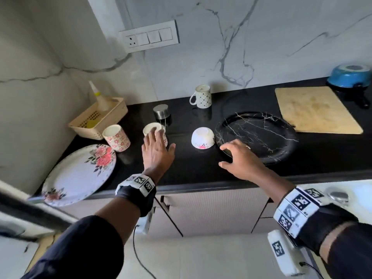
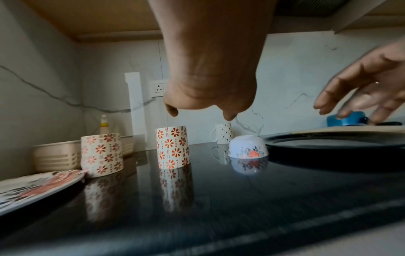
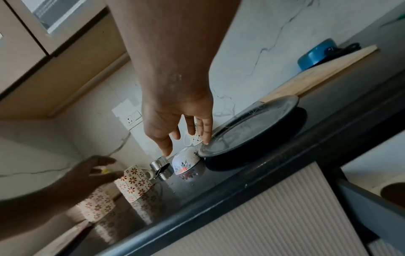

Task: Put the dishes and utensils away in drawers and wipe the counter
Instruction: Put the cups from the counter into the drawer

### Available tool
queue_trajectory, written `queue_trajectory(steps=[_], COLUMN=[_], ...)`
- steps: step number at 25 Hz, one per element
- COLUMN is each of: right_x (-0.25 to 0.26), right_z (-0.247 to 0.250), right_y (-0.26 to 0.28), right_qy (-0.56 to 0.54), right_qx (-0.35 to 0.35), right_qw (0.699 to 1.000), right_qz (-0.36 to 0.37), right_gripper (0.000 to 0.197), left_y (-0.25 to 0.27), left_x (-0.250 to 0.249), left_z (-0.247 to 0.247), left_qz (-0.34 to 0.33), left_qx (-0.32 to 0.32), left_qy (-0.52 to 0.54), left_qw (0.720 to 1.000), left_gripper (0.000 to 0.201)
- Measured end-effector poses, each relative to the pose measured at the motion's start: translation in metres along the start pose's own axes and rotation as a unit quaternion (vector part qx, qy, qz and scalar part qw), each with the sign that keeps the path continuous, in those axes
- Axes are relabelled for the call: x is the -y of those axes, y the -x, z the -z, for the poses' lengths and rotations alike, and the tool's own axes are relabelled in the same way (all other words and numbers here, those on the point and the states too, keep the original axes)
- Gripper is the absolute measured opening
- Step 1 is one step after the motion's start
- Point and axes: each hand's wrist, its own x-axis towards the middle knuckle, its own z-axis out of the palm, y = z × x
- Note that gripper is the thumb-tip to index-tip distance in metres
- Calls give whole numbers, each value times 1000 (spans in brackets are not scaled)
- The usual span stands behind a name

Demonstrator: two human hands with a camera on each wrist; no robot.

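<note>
Left hand hovers open over floral cup, holding nothing. Right hand open, fingertip at black plate rim. Cup likely fragile, slick; grip its sides.

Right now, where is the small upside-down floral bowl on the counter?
In the head view the floral bowl sits upside down mid-counter, just left of the black plate and right of the floral mug under the left hand.

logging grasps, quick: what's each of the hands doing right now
Left hand: open, above the flowered cup, holding nothing.
Right hand: open, fingers at the black plate rim, holding nothing.
</note>
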Motion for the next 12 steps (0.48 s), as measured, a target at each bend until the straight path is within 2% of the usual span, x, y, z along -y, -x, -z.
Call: queue_trajectory(steps=[2, 5, 7, 9, 12], right_x=[14, 38, 55, 67, 70], right_z=[-3, -16, -29, -42, -59], right_y=[-21, -54, -77, -102, -141], right_qy=[33, 91, 135, 178, 219], right_qx=[6, 20, 25, 37, 50], right_qw=[999, 995, 990, 983, 973], right_qz=[-26, -40, -37, -28, -43], right_gripper=[53, 53, 56, 60, 76], left_y=[-47, -96, -110, -108, -88], left_x=[19, 56, 72, 82, 92], left_z=[-5, -16, -23, -23, -2], left_qz=[29, 94, 100, 85, 56], left_qx=[10, 108, 175, 164, 70], left_qy=[15, 29, 58, 97, 174], left_qw=[999, 989, 978, 978, 981], left_gripper=[83, 110, 108, 95, 85])
